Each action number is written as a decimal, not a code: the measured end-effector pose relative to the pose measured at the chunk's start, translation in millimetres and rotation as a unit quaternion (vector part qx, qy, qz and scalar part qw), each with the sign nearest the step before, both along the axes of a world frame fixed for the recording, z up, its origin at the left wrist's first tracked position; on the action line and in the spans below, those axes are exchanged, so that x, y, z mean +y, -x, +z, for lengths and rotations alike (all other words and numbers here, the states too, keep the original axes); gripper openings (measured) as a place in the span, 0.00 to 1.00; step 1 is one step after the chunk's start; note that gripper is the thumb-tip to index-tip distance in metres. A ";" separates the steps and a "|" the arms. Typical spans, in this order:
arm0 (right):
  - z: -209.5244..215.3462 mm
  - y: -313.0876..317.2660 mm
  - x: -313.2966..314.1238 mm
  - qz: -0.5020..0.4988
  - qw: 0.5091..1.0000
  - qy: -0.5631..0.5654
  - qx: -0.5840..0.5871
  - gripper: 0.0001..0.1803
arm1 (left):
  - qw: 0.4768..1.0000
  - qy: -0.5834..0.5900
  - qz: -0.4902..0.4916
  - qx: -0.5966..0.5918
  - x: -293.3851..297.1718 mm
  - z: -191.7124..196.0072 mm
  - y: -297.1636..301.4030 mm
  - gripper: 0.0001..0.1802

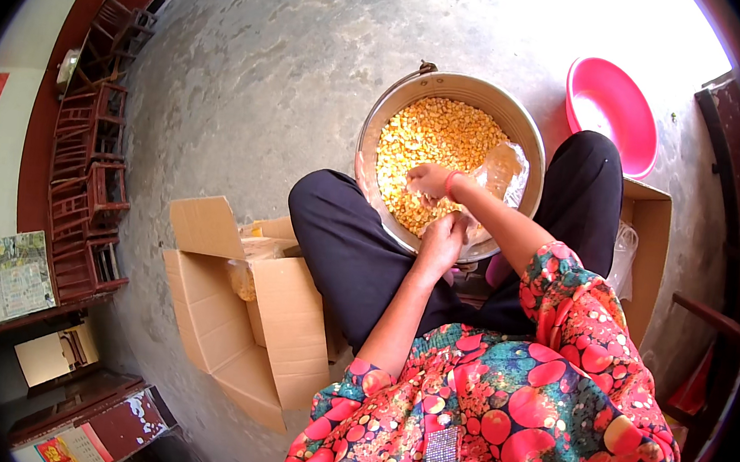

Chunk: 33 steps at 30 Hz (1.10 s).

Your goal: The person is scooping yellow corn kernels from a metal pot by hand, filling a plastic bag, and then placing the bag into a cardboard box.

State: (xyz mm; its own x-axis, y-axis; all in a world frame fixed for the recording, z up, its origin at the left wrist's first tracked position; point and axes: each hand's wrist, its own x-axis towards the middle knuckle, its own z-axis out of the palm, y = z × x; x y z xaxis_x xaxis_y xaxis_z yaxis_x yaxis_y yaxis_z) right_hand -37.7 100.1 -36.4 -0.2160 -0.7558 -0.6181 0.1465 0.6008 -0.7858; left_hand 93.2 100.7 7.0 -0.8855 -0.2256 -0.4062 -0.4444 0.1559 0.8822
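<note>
Between my knees stands a metal bucket point(522, 104), partly filled with yellow corn kernels point(439, 132). My right hand point(429, 180), a pink band at its wrist, reaches over the kernels with fingers curled downward around some of them. Just below it, at the bucket's near rim, my left hand point(444, 239) is closed with its fingertips pointing inward. A clear plastic bag point(505, 170) lies against the bucket's right inner wall. Its lower part runs under my right forearm to my left hand, which appears to grip its edge; the forearm hides part of the bag.
An open cardboard box point(296, 338) with bagged yellow contents sits left of my leg. Behind my right knee are a pink basin point(635, 122) and another cardboard box point(646, 253) holding clear plastic. Wooden chairs point(86, 200) line the left wall.
</note>
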 end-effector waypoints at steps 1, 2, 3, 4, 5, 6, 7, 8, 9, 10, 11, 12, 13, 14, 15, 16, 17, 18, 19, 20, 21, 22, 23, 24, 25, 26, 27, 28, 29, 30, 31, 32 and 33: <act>5.1 3.0 5.4 -0.086 0.988 0.066 -0.112 0.08 | 1.000 -0.005 0.004 0.016 -1.6 -4.5 0.0 0.14; 9.9 5.1 7.3 -0.149 0.976 0.066 -0.141 0.09 | 0.997 -0.039 0.039 0.050 -0.9 -7.5 -0.2 0.14; 17.1 13.8 15.4 -0.154 0.968 0.099 -0.169 0.09 | 0.991 -0.073 0.068 0.083 1.0 -8.9 2.1 0.15; 29.2 18.3 19.9 -0.170 0.964 0.106 -0.175 0.09 | 0.988 -0.101 0.097 0.072 -1.2 -8.5 2.9 0.14; 42.3 22.6 24.6 -0.187 0.959 0.113 -0.181 0.10 | 0.982 -0.129 0.126 0.060 -5.7 -7.3 3.2 0.14; 51.5 27.4 30.2 -0.193 0.954 0.136 -0.185 0.10 | 0.974 -0.157 0.154 0.048 -9.7 -6.1 3.0 0.14; 61.5 31.5 36.2 -0.199 0.948 0.160 -0.190 0.10 | 0.964 -0.187 0.185 0.041 -11.5 -2.4 3.1 0.14; 77.2 32.5 40.8 -0.206 0.943 0.174 -0.196 0.09 | 0.951 -0.217 0.217 0.034 -13.1 3.0 3.5 0.13; 84.1 35.4 45.1 -0.190 0.939 0.208 -0.198 0.10 | 0.937 -0.246 0.248 0.027 -14.2 5.8 3.7 0.13; 94.0 35.1 49.8 -0.195 0.937 0.215 -0.193 0.10 | 0.929 -0.260 0.261 0.035 -14.7 5.5 2.9 0.13; 102.0 32.7 54.0 -0.200 0.936 0.221 -0.188 0.10 | 0.926 -0.262 0.270 0.038 -15.4 7.0 2.9 0.13; 107.4 29.0 58.7 -0.184 0.945 0.221 -0.152 0.10 | 0.922 -0.264 0.280 0.041 -15.9 9.0 2.8 0.13; 110.0 25.1 64.7 -0.169 0.954 0.220 -0.116 0.09 | 0.919 -0.266 0.288 0.044 -15.6 10.5 2.9 0.13; 103.8 22.2 69.5 -0.145 0.960 0.209 -0.115 0.09 | 0.911 -0.277 0.300 0.056 -15.4 7.6 2.7 0.13; 91.3 20.7 73.7 -0.061 0.971 0.228 -0.033 0.11 | 0.908 -0.279 0.306 0.056 -15.4 7.1 2.9 0.13; 88.8 14.8 77.9 0.001 0.971 0.221 0.088 0.12 | 0.905 -0.282 0.313 0.055 -15.2 7.0 3.1 0.14; 87.2 7.8 81.5 0.063 0.954 0.209 0.207 0.12 | 0.902 -0.284 0.320 0.055 -15.1 7.2 3.1 0.14; 87.5 5.1 85.1 0.080 0.950 0.189 0.237 0.11 | 0.908 -0.281 0.306 0.058 -16.4 7.6 2.4 0.14; 85.9 7.1 84.4 0.061 0.948 0.193 0.247 0.11 | 0.911 -0.281 0.298 0.055 -15.9 8.6 2.8 0.15; 82.9 12.3 82.1 0.042 0.945 0.197 0.258 0.10 | 0.913 -0.280 0.291 0.053 -15.5 9.5 3.2 0.15; 80.4 18.6 79.6 0.024 0.942 0.201 0.268 0.10 | 0.916 -0.280 0.284 0.051 -15.2 10.2 3.1 0.15; 79.3 27.0 75.1 -0.022 0.965 0.160 0.208 0.10 | 0.923 -0.274 0.266 0.047 -14.9 10.5 2.6 0.15; 82.5 35.2 72.7 -0.046 0.962 0.148 0.223 0.10 | 0.927 -0.273 0.253 0.045 -14.7 8.0 2.3 0.15; 77.0 46.4 69.2 -0.057 0.953 0.135 0.266 0.10 | 0.930 -0.272 0.242 0.044 -14.6 3.1 1.5 0.14; 67.1 59.1 68.4 -0.069 0.941 0.122 0.309 0.10 | 0.934 -0.271 0.228 0.042 -13.8 0.7 1.3 0.14; 53.0 72.3 70.4 -0.074 0.925 0.076 0.365 0.09 | 0.942 -0.264 0.202 0.041 -11.5 4.7 2.9 0.14; 38.1 82.8 70.3 -0.074 0.905 0.032 0.418 0.09 | 0.949 -0.247 0.188 0.051 -9.7 3.9 2.3 0.14; 28.0 89.8 69.4 -0.063 0.877 -0.058 0.473 0.10 | 0.956 -0.230 0.174 0.060 -7.2 1.8 1.8 0.14; 10.3 96.0 73.3 -0.062 0.854 -0.095 0.508 0.12 | 0.961 -0.212 0.161 0.070 -6.5 0.4 1.6 0.14; -24.3 106.8 85.5 -0.028 0.809 -0.118 0.575 0.13 | 0.966 -0.208 0.144 0.062 -3.6 2.9 4.8 0.14; -23.6 104.2 80.8 0.018 0.758 -0.134 0.638 0.14 | 0.967 -0.205 0.143 0.057 -4.2 4.6 4.4 0.14; -22.9 102.1 74.7 0.018 0.815 -0.188 0.548 0.14 | 0.968 -0.203 0.141 0.052 -5.0 7.1 4.0 0.14; -23.3 96.8 67.5 0.018 0.859 -0.241 0.451 0.15 | 0.969 -0.200 0.139 0.047 -5.5 7.9 3.9 0.15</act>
State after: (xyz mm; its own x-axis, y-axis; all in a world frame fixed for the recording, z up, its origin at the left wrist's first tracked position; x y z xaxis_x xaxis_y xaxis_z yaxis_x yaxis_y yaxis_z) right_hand -134.5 167.6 -59.8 -0.7536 -0.4753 -0.4540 -0.4173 0.8796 -0.2282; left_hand 89.3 95.2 14.9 -0.8502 -0.3018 -0.4314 -0.3352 -0.3216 0.8856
